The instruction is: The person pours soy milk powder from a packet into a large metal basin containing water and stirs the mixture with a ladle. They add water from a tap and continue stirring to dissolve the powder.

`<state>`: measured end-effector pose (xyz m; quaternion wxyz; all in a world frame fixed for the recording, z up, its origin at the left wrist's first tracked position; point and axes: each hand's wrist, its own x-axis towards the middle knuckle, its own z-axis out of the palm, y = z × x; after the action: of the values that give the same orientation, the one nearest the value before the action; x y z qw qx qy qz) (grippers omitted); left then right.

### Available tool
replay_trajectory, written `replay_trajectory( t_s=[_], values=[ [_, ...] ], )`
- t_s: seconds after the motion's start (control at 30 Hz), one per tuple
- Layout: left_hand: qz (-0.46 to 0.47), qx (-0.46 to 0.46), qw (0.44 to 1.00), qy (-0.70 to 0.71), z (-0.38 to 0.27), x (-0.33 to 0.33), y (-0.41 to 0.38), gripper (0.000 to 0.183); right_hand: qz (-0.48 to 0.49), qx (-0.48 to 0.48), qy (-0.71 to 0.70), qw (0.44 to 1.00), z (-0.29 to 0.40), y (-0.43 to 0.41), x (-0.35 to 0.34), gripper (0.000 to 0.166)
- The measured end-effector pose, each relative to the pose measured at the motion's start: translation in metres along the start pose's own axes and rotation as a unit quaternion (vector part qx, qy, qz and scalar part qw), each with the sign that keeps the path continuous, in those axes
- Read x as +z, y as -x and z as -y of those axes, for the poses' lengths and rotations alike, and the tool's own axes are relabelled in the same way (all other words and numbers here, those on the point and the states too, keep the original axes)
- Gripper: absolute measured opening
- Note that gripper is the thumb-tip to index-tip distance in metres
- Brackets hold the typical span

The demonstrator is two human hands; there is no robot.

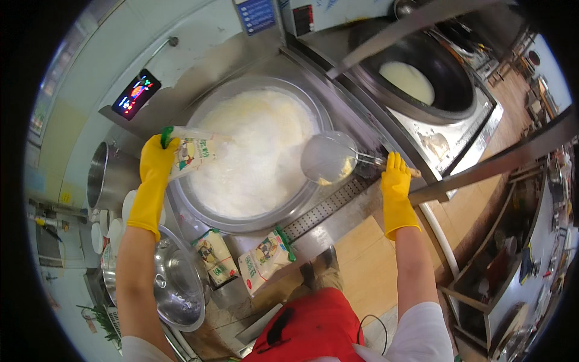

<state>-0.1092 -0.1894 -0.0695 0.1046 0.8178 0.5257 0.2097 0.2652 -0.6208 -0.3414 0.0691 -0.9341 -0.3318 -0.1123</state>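
Observation:
My left hand [158, 156], in a yellow rubber glove, grips the green end of a printed plastic bag [190, 156]. The bag lies tilted over the left rim of a wide metal pan [212, 221], its other end towards the white, foamy-looking contents [258, 154]. My right hand [396, 174], gloved alike, is on the wooden handle of a round fine-mesh strainer [330, 156]. The strainer hangs over the pan's right rim, with pale yellowish bits in its lower part. How far the fingers wrap the handle is partly hidden.
Two printed bags [267, 260] [216, 258] lie at the pan's near edge. A steel bowl [178, 280] and a deep steel pot [108, 176] stand at left. A large black wok [416, 72] with pale liquid is at upper right. A dark metal bar [497, 158] crosses the right side.

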Motion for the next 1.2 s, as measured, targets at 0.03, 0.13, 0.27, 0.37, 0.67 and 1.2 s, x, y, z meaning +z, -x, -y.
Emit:
replay_trajectory(
  t_s=[0.03, 0.13, 0.27, 0.37, 0.67, 1.2],
  values=[
    [0.014, -0.003, 1.0, 0.014, 0.017, -0.004, -0.006, 0.033, -0.097, -0.022, -0.048, 0.994, 0.014, 0.007, -0.008, 0.054],
    [0.035, -0.021, 0.996, 0.079, 0.029, 0.003, -0.001, 0.031, -0.151, 0.088, -0.187, 0.967, 0.031, 0.094, -0.038, 0.04],
    [0.037, -0.022, 0.996, 0.081, 0.008, 0.007, 0.006, 0.029, 0.108, 0.175, -0.245, 0.947, 0.061, 0.288, 0.094, 0.044],
    [0.04, -0.032, 0.996, 0.077, 0.025, -0.005, 0.011, 0.031, 0.279, 0.125, -0.252, 0.918, 0.131, 0.275, 0.114, 0.045],
    [-0.033, -0.012, 0.999, -0.007, 0.031, -0.025, 0.017, 0.036, 0.347, 0.101, -0.261, 0.895, 0.219, 0.281, 0.152, 0.048],
    [0.008, -0.117, 0.992, 0.047, 0.033, -0.037, 0.035, 0.03, 0.389, 0.148, -0.24, 0.877, 0.201, 0.289, 0.115, 0.027]
  ],
)
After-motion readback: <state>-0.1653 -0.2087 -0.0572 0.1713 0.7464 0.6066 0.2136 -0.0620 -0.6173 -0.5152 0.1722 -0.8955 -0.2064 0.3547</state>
